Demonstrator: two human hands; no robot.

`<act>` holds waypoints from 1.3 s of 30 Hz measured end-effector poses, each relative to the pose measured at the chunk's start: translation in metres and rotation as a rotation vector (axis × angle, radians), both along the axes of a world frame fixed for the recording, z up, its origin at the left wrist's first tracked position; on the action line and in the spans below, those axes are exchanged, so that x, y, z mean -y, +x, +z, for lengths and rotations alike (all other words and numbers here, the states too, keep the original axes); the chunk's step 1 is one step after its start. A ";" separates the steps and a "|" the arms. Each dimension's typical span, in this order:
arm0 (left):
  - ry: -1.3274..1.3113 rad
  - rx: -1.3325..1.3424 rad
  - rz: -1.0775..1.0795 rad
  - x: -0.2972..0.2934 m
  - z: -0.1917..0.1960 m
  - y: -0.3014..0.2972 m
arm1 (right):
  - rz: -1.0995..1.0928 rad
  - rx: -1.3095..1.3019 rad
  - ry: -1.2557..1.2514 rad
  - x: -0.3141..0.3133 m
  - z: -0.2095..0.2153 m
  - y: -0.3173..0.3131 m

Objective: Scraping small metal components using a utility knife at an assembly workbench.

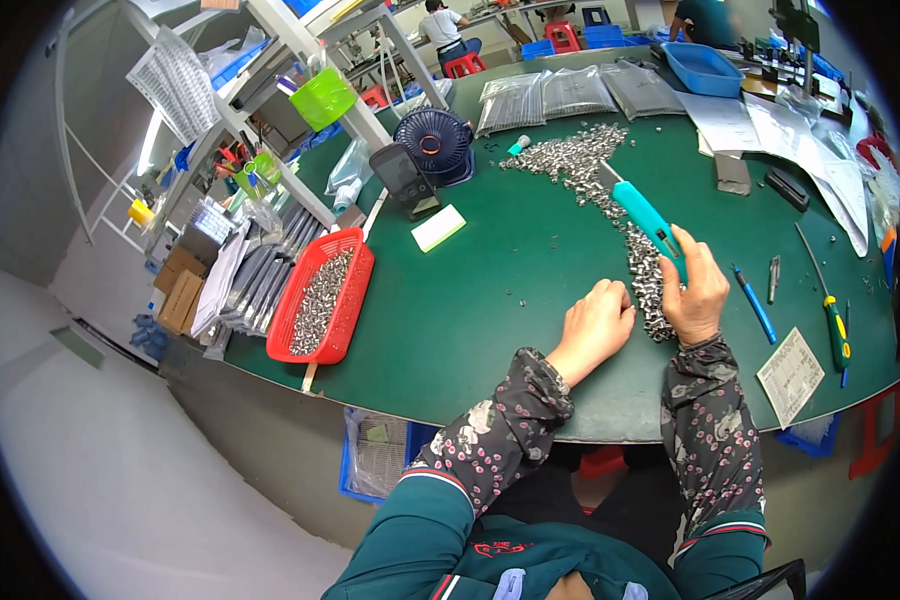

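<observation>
My right hand [697,292] is wrapped round the teal handle of a utility knife [650,218], whose grey blade points away from me over the table. Under and beside that hand runs a strip of small shiny metal parts [646,290], joining a wider heap of the same parts [570,160] farther back. My left hand [592,330] rests on the green table [470,320], just left of the strip. Its fingers are curled in, and whatever they may hold is hidden.
A red basket [360,290] of metal parts stands at the left edge. Behind it are a phone [404,180] and a dark fan [436,145]. To the right lie a blue pen [755,305], a screwdriver [835,330] and a paper label [790,378]. Filled plastic bags [578,92] line the back.
</observation>
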State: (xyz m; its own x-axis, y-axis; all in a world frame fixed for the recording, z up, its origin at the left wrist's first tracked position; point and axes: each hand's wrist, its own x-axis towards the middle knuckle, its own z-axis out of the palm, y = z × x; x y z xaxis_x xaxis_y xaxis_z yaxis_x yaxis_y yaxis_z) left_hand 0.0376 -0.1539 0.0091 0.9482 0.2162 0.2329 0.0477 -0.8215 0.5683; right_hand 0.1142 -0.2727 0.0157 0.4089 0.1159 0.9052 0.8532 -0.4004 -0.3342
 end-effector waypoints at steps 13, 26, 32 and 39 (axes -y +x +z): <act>-0.737 -0.089 -0.159 -0.070 0.015 -0.014 | -0.041 -0.024 -0.078 -0.007 0.001 -0.001; -1.174 0.033 -0.170 -0.120 0.028 -0.039 | 0.043 -0.082 -0.148 -0.025 0.007 -0.018; -1.297 0.055 -0.193 -0.138 0.017 -0.046 | 0.305 -0.295 -0.142 -0.069 0.031 -0.047; -1.480 0.197 -0.156 -0.153 0.012 -0.041 | 0.498 -0.704 -0.107 -0.061 0.012 -0.047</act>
